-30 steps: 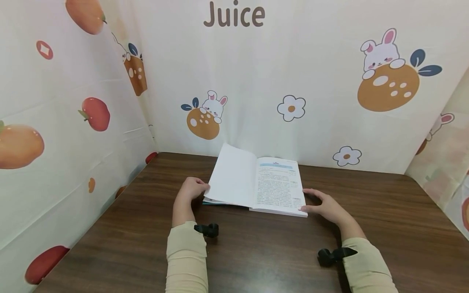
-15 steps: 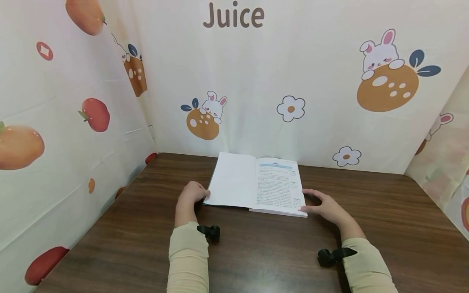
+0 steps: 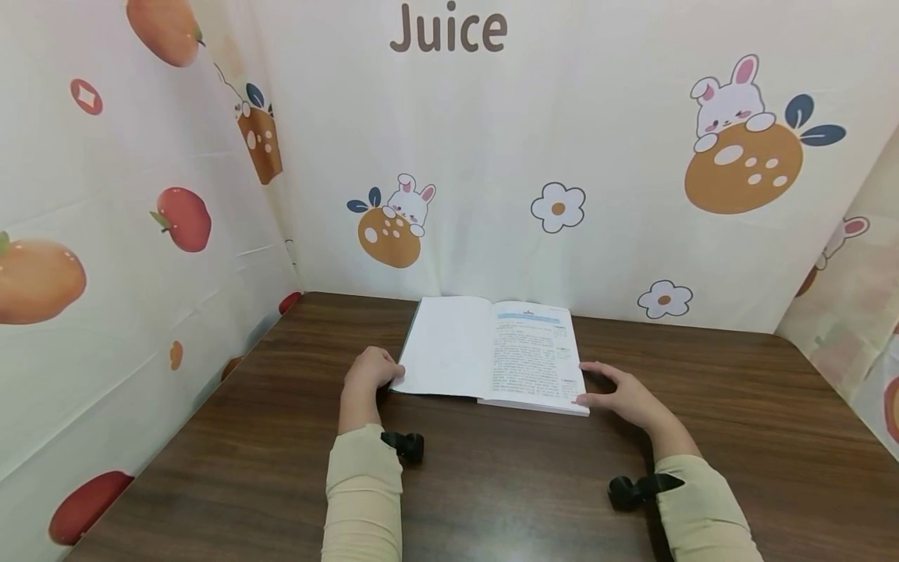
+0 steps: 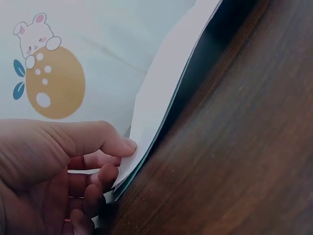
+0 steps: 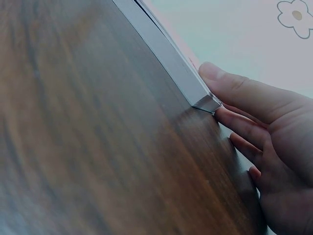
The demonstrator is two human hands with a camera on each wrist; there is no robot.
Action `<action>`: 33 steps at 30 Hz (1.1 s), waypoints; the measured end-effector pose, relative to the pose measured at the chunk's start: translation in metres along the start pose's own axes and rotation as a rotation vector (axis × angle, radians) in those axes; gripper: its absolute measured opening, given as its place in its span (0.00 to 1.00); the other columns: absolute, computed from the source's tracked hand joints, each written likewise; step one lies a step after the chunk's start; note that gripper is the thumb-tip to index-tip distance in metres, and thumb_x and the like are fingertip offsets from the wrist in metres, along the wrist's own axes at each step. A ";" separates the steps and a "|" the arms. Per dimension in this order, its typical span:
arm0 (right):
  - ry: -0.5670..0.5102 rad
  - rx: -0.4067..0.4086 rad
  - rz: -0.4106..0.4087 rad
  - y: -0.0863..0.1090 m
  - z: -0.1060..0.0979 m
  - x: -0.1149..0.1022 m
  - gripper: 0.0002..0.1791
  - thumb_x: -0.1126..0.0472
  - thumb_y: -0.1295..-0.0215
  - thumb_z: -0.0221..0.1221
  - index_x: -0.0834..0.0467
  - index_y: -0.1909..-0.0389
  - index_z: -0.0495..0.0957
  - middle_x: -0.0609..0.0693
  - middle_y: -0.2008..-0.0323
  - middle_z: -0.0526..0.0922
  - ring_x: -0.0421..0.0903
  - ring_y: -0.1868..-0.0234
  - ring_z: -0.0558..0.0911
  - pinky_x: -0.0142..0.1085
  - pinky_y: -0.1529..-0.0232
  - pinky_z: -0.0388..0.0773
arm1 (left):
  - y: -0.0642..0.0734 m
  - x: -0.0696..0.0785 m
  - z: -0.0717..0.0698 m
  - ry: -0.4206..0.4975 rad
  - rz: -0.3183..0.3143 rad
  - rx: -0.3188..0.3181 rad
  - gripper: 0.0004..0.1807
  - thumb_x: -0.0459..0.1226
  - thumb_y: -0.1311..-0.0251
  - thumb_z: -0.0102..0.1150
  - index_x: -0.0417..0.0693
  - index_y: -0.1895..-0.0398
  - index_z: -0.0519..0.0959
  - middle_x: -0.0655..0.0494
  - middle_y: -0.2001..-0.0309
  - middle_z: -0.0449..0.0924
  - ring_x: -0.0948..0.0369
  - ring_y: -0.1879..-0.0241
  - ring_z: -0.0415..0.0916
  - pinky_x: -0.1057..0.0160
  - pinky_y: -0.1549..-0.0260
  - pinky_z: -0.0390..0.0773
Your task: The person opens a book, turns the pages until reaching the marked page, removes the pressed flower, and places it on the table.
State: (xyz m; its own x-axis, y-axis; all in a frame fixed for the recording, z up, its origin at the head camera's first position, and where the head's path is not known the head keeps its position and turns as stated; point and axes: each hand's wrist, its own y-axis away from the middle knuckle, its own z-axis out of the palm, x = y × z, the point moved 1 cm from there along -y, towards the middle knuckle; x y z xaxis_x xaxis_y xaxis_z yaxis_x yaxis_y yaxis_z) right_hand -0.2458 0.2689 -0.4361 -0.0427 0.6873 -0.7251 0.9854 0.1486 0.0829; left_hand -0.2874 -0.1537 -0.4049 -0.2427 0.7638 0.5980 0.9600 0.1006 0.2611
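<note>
An open book point(image 3: 534, 355) lies at the far middle of the table, its left page point(image 3: 449, 343) blank white and its right page full of small print under a blue heading band. At its lower left corner my left hand point(image 3: 368, 368) pinches the edge; in the left wrist view the thumb point(image 4: 120, 144) presses on the white page, with curled fingers by the teal-edged cover. My right hand point(image 3: 621, 398) holds the lower right corner of the thick page block. In the right wrist view its thumb point(image 5: 212, 72) lies on top and the fingers are beside and below the edge.
The dark wooden table point(image 3: 506, 484) stretches in front of the book and to both sides. Behind it hangs a white curtain point(image 3: 485, 156) printed with fruit, rabbits and flowers, close to the book's far edge. Black wrist cameras point(image 3: 407, 446) sit on both sleeves.
The left page, raised and tilted a second ago, has come down flat onto the left side. My left hand has lowered slightly with it; my right hand has kept its place.
</note>
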 end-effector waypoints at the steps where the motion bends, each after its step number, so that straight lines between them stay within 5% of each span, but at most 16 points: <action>1: -0.001 -0.002 0.001 0.000 0.000 0.000 0.44 0.40 0.53 0.66 0.54 0.36 0.64 0.67 0.34 0.54 0.67 0.35 0.53 0.66 0.44 0.50 | 0.001 0.000 0.000 0.001 0.004 0.002 0.09 0.39 0.47 0.59 0.43 0.78 0.76 0.50 0.73 0.73 0.55 0.71 0.69 0.60 0.74 0.68; 18: -0.063 -0.059 -0.076 0.004 -0.005 0.003 0.39 0.46 0.51 0.67 0.53 0.37 0.68 0.63 0.32 0.54 0.66 0.32 0.47 0.66 0.43 0.44 | 0.003 0.012 -0.008 0.095 0.075 0.045 0.10 0.39 0.42 0.58 0.44 0.59 0.74 0.48 0.62 0.73 0.53 0.65 0.69 0.57 0.68 0.70; 33: -0.043 -0.027 -0.077 0.001 -0.004 0.002 0.35 0.43 0.49 0.65 0.56 0.41 0.72 0.60 0.33 0.57 0.62 0.31 0.47 0.65 0.42 0.43 | 0.007 0.036 -0.001 0.085 0.125 0.054 0.10 0.42 0.40 0.56 0.47 0.59 0.74 0.49 0.63 0.74 0.53 0.65 0.69 0.58 0.68 0.69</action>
State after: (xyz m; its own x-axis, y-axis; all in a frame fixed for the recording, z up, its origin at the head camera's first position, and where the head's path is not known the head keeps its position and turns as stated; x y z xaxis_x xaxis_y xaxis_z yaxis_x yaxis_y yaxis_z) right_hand -0.2453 0.2731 -0.4352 -0.1106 0.6418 -0.7588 0.9747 0.2192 0.0433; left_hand -0.2897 -0.1262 -0.3815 -0.1295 0.7159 0.6861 0.9890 0.0437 0.1411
